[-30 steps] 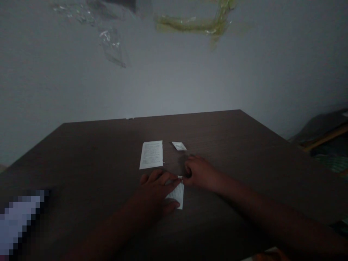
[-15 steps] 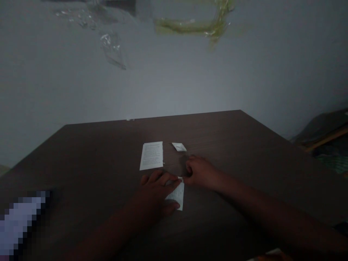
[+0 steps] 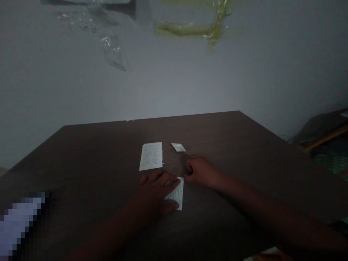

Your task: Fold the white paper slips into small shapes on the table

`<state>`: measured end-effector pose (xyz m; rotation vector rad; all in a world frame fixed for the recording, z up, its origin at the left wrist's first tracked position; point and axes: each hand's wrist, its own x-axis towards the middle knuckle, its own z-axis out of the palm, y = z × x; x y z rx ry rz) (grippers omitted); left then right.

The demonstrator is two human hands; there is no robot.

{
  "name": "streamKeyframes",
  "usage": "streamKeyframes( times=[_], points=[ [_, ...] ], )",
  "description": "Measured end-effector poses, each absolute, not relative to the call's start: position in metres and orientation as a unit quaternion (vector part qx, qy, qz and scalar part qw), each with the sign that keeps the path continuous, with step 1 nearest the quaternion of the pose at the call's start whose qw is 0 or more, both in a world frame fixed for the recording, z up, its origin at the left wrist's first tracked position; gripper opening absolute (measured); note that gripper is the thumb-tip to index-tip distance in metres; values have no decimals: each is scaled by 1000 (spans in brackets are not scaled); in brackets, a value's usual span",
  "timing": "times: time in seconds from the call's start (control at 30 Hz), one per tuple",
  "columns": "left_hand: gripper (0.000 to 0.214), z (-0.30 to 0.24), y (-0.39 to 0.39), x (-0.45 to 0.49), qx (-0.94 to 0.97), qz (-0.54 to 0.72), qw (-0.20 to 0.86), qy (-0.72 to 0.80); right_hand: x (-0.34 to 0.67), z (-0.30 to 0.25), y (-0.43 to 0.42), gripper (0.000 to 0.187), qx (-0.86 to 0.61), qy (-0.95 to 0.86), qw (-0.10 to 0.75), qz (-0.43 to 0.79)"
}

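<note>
A small printed paper (image 3: 177,194) lies on the brown table, partly covered by my left hand (image 3: 157,188). That hand rests flat over the paper's left side, fingers spread and the thumb near the lower edge. My right hand (image 3: 202,171) is beside the paper's upper right corner, its fingers curled in; whether anything is inside them is hidden. Farther back, a larger sheet of printed paper (image 3: 151,156) lies flat. To its right is a small folded piece of white paper (image 3: 178,147).
The brown table (image 3: 103,145) reaches back to a grey wall with yellowed tape (image 3: 187,29) and clear tape. A pixelated pale object (image 3: 19,224) is at the left front. Dark items and green cloth (image 3: 330,161) lie beyond the right edge.
My right hand has shifted very slightly right, so a narrow gap now shows between it and the paper's corner. My left hand stays put. The view has tilted a little.
</note>
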<state>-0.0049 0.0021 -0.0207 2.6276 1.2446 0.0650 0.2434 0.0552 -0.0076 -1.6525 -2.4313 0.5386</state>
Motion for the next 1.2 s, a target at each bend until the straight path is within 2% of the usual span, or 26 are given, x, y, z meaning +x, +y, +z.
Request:
streamKeyframes(
  times=[0.33,0.5,0.7,0.87,0.93,1.07,1.2],
  points=[
    [67,-20,3,-9,909,49,121,395,250,-12,48,8,-525,-823,118,182],
    [42,-17,9,-16,923,64,104,366,257,-11,41,11,-499,-831,128,210],
    [49,-12,10,-21,926,53,125,353,255,-13,34,10,-485,-834,135,228],
    [25,-3,2,-16,913,70,155,371,253,-14,27,13,-467,-835,147,250],
    [22,-3,2,-16,908,70,168,378,253,-15,25,14,-459,-834,153,263],
    [30,-12,5,-19,896,79,179,398,254,-14,24,20,-467,-789,226,329],
    [40,-12,8,-20,891,82,185,407,257,-4,24,28,-532,-636,251,499]
  ],
)
